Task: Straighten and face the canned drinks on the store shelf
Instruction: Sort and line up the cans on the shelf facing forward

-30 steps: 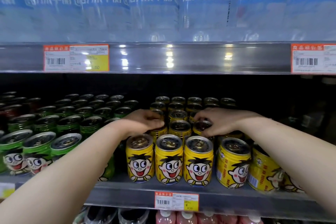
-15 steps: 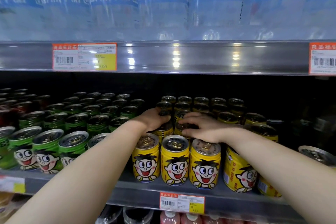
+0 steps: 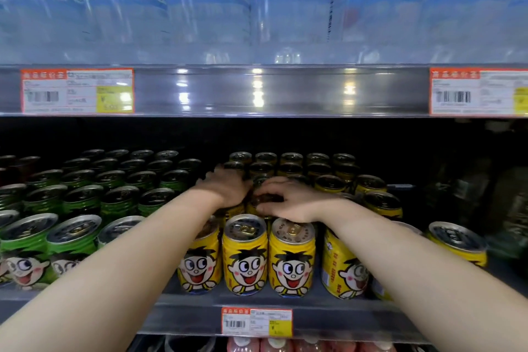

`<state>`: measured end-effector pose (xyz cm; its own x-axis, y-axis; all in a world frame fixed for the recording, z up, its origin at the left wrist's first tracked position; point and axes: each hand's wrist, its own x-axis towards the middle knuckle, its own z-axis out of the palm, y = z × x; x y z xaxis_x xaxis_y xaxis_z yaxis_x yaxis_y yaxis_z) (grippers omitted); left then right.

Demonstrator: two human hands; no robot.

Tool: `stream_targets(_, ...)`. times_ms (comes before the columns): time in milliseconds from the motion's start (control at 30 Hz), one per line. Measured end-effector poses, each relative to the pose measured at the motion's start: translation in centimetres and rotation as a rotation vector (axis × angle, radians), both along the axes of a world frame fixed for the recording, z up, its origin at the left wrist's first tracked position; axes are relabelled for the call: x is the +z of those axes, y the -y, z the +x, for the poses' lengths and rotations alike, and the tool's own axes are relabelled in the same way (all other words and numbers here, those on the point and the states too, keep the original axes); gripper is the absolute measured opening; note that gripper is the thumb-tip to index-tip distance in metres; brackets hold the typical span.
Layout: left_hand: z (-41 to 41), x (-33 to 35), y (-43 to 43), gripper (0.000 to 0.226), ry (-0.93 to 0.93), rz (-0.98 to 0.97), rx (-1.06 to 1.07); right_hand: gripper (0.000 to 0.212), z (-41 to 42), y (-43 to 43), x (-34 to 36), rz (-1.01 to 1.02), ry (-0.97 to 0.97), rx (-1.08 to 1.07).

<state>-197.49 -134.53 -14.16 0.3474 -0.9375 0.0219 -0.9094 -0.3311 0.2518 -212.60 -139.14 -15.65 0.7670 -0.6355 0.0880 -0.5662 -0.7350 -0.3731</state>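
Note:
Yellow cartoon-face cans (image 3: 245,254) stand in rows on the middle shelf (image 3: 314,320). Three front cans face forward; a fourth (image 3: 343,268) at the right is turned sideways. Both my hands reach over the front row into the second row. My left hand (image 3: 225,187) curls down over a can behind the leftmost front can. My right hand (image 3: 288,200) grips the top of a second-row yellow can (image 3: 264,198) with curled fingers. That can's body is mostly hidden by the front row.
Green cans (image 3: 71,208) of the same brand fill the shelf's left side. A lone yellow can (image 3: 457,243) stands at the right beside a dark gap. Blue-labelled bottles (image 3: 291,3) stand on the shelf above. Price tags (image 3: 257,321) hang on the shelf edges.
Both hands have drawn closer together over the second-row cans. My right hand has shifted left from the right-hand column to the middle one. The view has moved slightly.

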Motion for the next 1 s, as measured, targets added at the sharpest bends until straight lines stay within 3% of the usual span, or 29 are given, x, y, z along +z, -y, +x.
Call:
stream_targets(133,-3.0,-0.9,-0.1,0.052,-0.032,-0.026,-0.164,0.024,-1.0,0.6,1.0,0.034,0.123,-0.040)
stream_targets(267,-2.9,-1.2,-0.4,0.060,0.102,0.117,-0.232,0.017,-6.3,4.2,3.3,-0.080,0.084,-0.305)
stream_targets(400,-3.0,-1.1,-0.3,0.060,0.113,0.112,-0.227,0.052,-11.5,6.4,4.3,0.090,-0.200,-0.604)
stream_targets(467,-3.0,-1.2,-0.2,0.060,0.113,0.120,-0.222,0.054,-12.4,6.6,3.8,0.237,-0.278,-0.654)
stream_targets(600,-3.0,-1.2,-0.1,0.060,0.102,0.111,-0.221,0.042,-12.2,6.9,3.0,0.281,-0.222,-0.656)
stream_targets(800,-2.9,-1.3,0.0,0.061,0.082,0.121,-0.221,0.061,-11.9,6.0,3.2,0.352,-0.064,-0.654)
stream_targets(1000,-3.0,-1.2,-0.2,0.061,0.073,0.119,-0.221,0.060,-10.5,3.7,3.9,0.024,-0.144,-0.560)
